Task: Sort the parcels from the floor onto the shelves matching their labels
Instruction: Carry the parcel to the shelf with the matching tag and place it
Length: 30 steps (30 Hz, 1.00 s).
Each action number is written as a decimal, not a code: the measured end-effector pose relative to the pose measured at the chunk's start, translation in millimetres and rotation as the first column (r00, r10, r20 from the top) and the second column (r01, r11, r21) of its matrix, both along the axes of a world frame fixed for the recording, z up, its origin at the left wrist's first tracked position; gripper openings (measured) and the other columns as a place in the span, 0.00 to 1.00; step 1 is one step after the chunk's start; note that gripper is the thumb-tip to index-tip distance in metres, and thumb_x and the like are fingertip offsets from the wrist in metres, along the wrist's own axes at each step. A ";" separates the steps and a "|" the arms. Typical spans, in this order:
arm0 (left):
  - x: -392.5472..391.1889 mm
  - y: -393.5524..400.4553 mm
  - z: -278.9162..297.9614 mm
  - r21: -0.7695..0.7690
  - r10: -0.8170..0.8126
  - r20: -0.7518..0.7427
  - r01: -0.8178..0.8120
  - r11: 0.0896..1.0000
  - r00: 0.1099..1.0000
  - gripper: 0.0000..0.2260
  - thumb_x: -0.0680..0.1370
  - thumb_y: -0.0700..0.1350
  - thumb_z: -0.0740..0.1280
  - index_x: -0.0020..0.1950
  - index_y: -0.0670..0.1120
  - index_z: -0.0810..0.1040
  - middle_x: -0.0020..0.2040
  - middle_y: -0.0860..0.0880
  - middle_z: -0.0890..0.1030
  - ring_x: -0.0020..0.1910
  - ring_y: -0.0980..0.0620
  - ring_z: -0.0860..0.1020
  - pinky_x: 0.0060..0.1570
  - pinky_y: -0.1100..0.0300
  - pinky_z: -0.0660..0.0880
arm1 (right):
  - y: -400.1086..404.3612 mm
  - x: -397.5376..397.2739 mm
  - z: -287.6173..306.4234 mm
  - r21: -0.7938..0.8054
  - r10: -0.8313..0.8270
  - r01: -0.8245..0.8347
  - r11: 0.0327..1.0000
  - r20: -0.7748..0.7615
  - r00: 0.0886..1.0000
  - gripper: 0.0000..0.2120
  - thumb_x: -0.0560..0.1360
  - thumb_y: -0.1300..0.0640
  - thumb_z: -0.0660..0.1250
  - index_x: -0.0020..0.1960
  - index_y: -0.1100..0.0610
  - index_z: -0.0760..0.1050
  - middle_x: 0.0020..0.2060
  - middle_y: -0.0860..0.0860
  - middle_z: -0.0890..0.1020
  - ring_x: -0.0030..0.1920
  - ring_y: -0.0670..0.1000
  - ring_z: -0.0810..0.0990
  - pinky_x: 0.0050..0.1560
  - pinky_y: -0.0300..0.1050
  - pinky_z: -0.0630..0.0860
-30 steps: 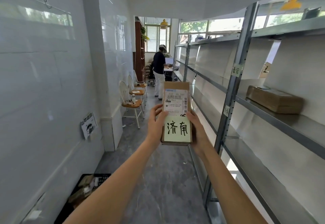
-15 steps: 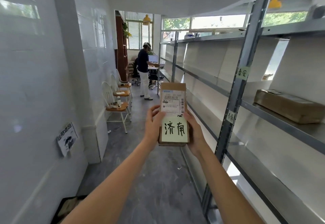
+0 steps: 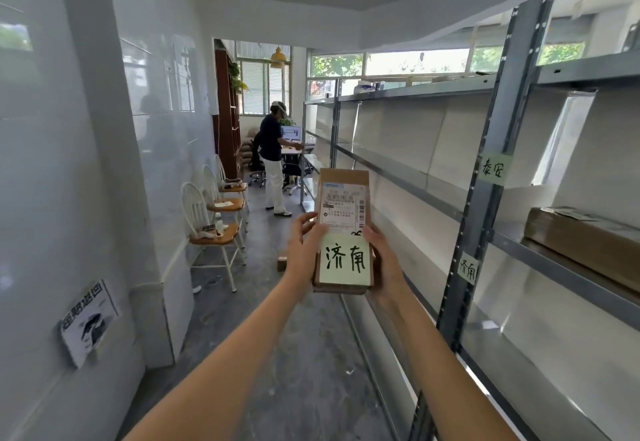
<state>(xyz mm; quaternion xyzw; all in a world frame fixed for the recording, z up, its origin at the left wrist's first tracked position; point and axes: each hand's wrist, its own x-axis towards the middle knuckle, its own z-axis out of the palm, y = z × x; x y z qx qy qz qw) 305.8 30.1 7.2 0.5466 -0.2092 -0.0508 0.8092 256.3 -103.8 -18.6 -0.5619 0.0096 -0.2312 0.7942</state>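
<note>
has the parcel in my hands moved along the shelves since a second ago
Yes. The parcel has travelled forward down the aisle: the upright post carrying the shelf tags now sits closer and further right of it than before.

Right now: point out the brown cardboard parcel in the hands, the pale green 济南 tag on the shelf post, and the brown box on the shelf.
brown cardboard parcel (image 3: 346, 184): head view, bare cardboard above the shipping label.
pale green 济南 tag (image 3: 468, 268): head view, middle of the tag.
brown box on the shelf (image 3: 585, 246): head view, its front face.
</note>
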 end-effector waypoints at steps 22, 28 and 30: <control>143.4 -201.4 -39.4 0.143 -0.551 -0.030 0.549 0.824 0.834 0.12 0.81 0.45 0.63 0.64 0.47 0.69 0.53 0.40 0.82 0.39 0.48 0.85 0.33 0.59 0.81 | -152.0 69.2 -42.0 0.061 -0.537 0.554 0.830 -0.180 0.824 0.35 0.67 0.40 0.76 0.70 0.51 0.75 0.61 0.60 0.84 0.65 0.66 0.80 0.66 0.69 0.76; 117.9 -265.6 -45.3 0.174 -0.700 -0.066 0.698 0.694 0.712 0.13 0.81 0.46 0.62 0.65 0.46 0.69 0.55 0.37 0.81 0.41 0.46 0.85 0.32 0.60 0.80 | -190.8 21.7 -41.5 -0.002 -0.683 0.699 0.716 -0.213 0.699 0.23 0.76 0.47 0.70 0.68 0.53 0.75 0.55 0.55 0.87 0.51 0.54 0.86 0.45 0.46 0.82; 101.3 -285.9 -46.4 0.162 -0.738 -0.070 0.737 0.656 0.671 0.12 0.82 0.44 0.62 0.65 0.46 0.69 0.54 0.37 0.82 0.40 0.47 0.85 0.32 0.61 0.80 | -201.6 4.2 -40.7 -0.031 -0.730 0.745 0.666 -0.229 0.644 0.26 0.73 0.43 0.71 0.68 0.52 0.76 0.58 0.56 0.86 0.59 0.59 0.83 0.52 0.50 0.79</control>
